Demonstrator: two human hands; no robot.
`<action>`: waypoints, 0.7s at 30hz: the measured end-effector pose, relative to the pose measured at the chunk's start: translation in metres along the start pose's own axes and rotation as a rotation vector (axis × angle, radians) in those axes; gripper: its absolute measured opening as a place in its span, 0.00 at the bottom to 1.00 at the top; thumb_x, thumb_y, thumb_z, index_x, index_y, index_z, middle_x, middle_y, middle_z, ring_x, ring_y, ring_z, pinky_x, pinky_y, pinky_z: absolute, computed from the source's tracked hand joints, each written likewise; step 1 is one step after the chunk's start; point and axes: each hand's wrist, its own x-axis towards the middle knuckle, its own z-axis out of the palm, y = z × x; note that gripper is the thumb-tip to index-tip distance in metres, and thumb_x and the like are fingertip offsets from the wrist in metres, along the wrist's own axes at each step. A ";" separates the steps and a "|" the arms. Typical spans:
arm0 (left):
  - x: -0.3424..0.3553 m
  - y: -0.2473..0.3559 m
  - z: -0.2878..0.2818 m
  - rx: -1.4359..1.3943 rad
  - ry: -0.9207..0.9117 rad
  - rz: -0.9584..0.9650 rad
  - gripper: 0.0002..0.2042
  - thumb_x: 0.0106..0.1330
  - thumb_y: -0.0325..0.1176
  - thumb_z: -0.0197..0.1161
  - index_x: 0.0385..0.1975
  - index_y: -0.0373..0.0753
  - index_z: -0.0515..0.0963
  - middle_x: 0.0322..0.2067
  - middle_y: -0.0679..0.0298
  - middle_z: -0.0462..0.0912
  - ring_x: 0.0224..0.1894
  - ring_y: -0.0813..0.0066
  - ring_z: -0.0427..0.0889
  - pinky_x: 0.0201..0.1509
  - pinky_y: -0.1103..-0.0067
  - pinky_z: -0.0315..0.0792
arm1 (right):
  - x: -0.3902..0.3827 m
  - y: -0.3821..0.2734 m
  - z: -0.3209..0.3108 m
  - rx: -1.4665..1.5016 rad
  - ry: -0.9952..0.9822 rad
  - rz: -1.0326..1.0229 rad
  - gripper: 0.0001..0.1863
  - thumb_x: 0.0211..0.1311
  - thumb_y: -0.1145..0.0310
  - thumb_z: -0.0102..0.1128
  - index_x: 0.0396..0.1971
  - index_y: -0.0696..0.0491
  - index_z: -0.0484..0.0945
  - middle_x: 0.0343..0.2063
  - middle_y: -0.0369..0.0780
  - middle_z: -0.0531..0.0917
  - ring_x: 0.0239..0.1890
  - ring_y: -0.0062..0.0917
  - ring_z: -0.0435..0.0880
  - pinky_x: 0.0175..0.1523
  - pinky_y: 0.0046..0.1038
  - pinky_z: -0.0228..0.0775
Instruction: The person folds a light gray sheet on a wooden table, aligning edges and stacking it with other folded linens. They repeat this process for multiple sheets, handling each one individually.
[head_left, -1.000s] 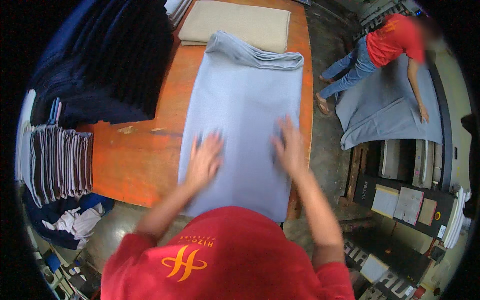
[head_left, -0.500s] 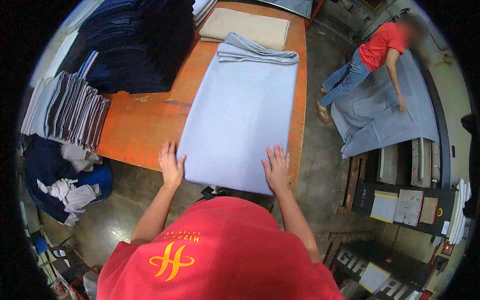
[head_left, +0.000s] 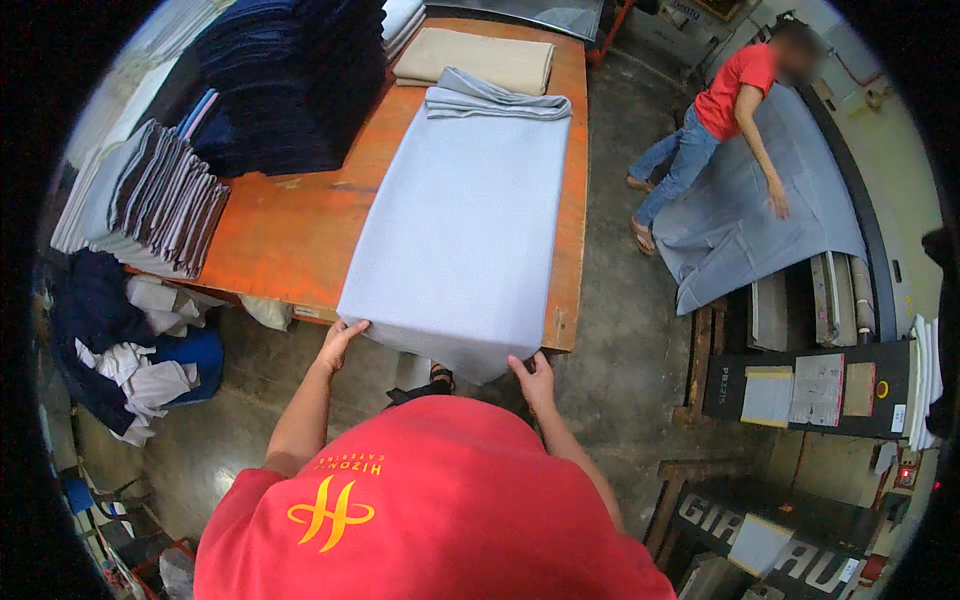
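A long, light blue-grey cloth (head_left: 465, 210) lies along the wooden table, its near end hanging over the front edge. Its far end is folded back in loose layers. My left hand (head_left: 340, 346) pinches the near left corner, thumb on top and fingers partly hidden. At the near right corner, my right hand (head_left: 535, 381) grips the cloth's edge with the thumb against it and the other fingers mostly behind. Past the far end rests a folded beige cloth (head_left: 475, 58).
Tall stacks of folded dark navy cloth (head_left: 285, 90) and a pile of grey and brown folded cloths (head_left: 165, 200) fill the table's (head_left: 285, 225) left. A blue tub (head_left: 195, 365) of loose cloths stands below. At right, a co-worker (head_left: 735, 95) bends over a grey sheet (head_left: 770, 210) on a machine.
Both hands have moved from lying flat by the cloth's near sides to holding its near corners. The near end now drops over the table edge. The view has shifted slightly.
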 end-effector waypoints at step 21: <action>-0.058 -0.006 0.026 -0.284 -0.236 -0.267 0.35 0.56 0.41 0.68 0.60 0.32 0.62 0.55 0.55 0.73 0.56 0.63 0.72 0.61 0.68 0.64 | -0.039 -0.040 -0.054 0.422 -0.213 0.380 0.22 0.60 0.59 0.62 0.47 0.60 0.75 0.42 0.37 0.80 0.43 0.22 0.76 0.51 0.27 0.66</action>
